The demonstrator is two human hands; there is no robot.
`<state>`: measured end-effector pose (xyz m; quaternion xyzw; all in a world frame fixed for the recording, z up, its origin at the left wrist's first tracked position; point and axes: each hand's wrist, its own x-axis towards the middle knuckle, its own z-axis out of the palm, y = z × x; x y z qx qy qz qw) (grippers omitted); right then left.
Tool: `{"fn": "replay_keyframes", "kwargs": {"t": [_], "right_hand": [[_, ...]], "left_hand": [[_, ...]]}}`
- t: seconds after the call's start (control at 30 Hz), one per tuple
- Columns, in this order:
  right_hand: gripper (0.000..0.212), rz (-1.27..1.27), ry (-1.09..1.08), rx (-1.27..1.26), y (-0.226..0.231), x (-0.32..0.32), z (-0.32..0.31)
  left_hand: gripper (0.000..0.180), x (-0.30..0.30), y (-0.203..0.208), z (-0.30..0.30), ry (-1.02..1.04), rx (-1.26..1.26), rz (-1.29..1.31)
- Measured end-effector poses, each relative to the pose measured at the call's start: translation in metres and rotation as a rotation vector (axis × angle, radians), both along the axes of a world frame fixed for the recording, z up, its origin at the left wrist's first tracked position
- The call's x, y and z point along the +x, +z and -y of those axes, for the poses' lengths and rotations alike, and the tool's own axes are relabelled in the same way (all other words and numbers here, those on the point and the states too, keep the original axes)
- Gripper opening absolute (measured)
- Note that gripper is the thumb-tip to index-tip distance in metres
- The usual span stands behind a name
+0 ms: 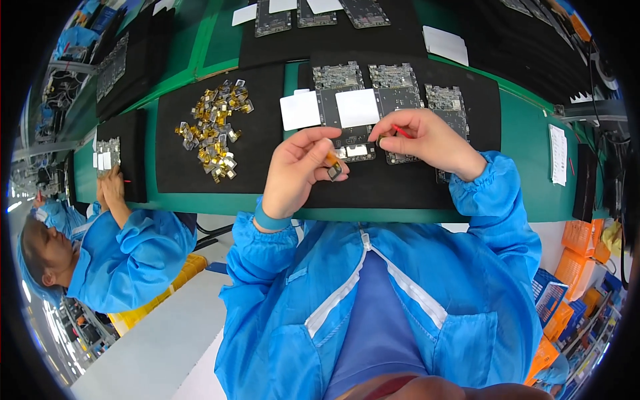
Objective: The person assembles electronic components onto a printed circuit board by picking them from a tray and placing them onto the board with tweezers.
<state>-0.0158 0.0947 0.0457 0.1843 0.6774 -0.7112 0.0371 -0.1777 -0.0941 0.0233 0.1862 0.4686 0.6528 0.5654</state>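
My left hand (291, 167) pinches a small dark metallic part with an orange flex ribbon (332, 160) between thumb and fingers. My right hand (427, 139) is closed round a thin red tool (401, 131); its tip is hidden by the fingers. Both hands hover at the lower end of a dark circuit board (330, 110) with bright silver patches. A white card (357, 108) lies across this board, and a second white card (301, 111) rests at its left. Two more boards stand in the row to the right, the middle one (395, 83) partly under my right hand.
A pile of small silver parts with amber ribbons (217, 127) lies on the black mat (180, 170) to the left. More boards (273, 21) and white cards (445, 45) are at the back. At far left, a co-worker's hands (113, 190) work at another board.
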Motion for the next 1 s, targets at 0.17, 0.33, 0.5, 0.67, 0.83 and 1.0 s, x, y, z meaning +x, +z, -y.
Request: {"fn": "replay_keyframes", "kwargs": {"t": [0.17, 0.33, 0.5, 0.67, 0.83, 1.0], "right_hand": [[0.017, -0.068, -0.046, 0.076, 0.003, 0.003, -0.001], [0.016, -0.241, -0.037, 0.143, 0.006, -0.001, 0.013], [0.009, -0.379, 0.016, 0.368, -0.003, -0.004, 0.015], [0.013, -0.353, 0.030, 0.378, -0.006, -0.009, 0.010], [0.015, -0.138, -0.090, 0.005, -0.004, -0.022, 0.012], [0.012, -0.037, 0.085, 0.479, 0.001, -0.032, 0.005]], "left_hand": [[0.029, 0.008, -0.004, -0.004, 0.002, 0.003, 0.056], [0.030, 0.013, -0.006, -0.010, -0.281, -0.020, 0.323], [0.012, 0.008, -0.006, -0.010, -0.290, 0.030, 0.299], [0.012, 0.006, -0.003, -0.009, -0.144, -0.020, 0.052], [0.011, 0.011, -0.010, -0.013, 0.093, -0.003, -0.299], [0.016, 0.008, -0.013, -0.019, 0.125, -0.099, -0.579]]}}
